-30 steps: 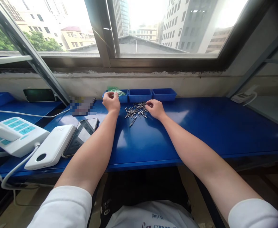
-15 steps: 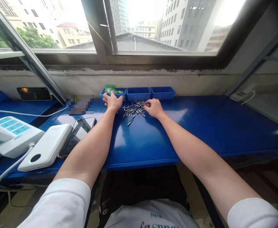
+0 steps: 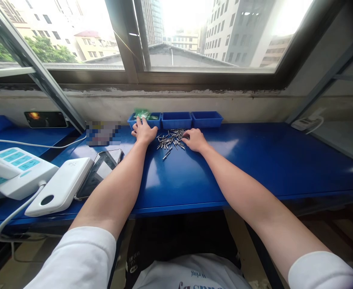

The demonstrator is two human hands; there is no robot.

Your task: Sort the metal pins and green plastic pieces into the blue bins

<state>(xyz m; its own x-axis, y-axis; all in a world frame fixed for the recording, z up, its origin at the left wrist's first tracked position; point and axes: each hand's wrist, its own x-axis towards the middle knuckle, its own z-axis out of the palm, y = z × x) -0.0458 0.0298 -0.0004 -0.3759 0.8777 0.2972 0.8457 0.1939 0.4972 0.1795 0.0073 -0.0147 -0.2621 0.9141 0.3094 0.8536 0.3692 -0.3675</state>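
Observation:
A loose pile of short, thin metal pins (image 3: 170, 138) lies on the blue tabletop (image 3: 176, 180); their exact kind is too small to tell. At the pile's right edge, my right hand (image 3: 195, 139) has its fingers curled and pressed together at the pins. What sits between those fingertips is hidden. My left hand (image 3: 144, 131) rests with spread fingers against the front of the left blue bin (image 3: 155, 123), fingertips over its rim. Inside that bin is crumpled green plastic (image 3: 142, 113). Beside it stand a middle blue bin (image 3: 176, 123) and a right blue bin (image 3: 207, 122).
At the left are a white power bank (image 3: 60, 186), a phone-like glass slab (image 3: 99, 172) and a power strip (image 3: 16, 168) with white cables. Another phone (image 3: 46, 119) leans at the back wall. A slanted metal post (image 3: 52, 92) rises left of the bins.
My right hand's fingers have shifted slightly at the pile's edge. My left hand stays at the left bin, its fingers a little differently spread. The camera view has moved slightly.

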